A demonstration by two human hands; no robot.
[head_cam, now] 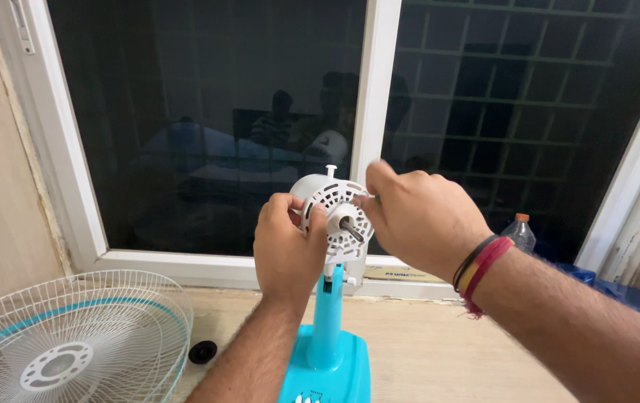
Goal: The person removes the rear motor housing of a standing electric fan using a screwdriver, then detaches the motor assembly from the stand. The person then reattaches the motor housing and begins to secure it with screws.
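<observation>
A white fan motor housing (335, 209) with a bare metal shaft (351, 229) sits on top of a turquoise stand (328, 321). My left hand (286, 246) grips the left edge of the housing's slotted front plate. At the plate's upper right edge, my right hand (417, 220) pinches with fingertips closed; what they hold is hidden. Red and black bands circle the right wrist. No blade or guard is on the motor.
A white wire fan guard (73, 343) with a turquoise ring lies at the lower left. A small black cap (203, 351) rests beside it. A plastic bottle (519, 233) stands by the window frame (376, 89) at right.
</observation>
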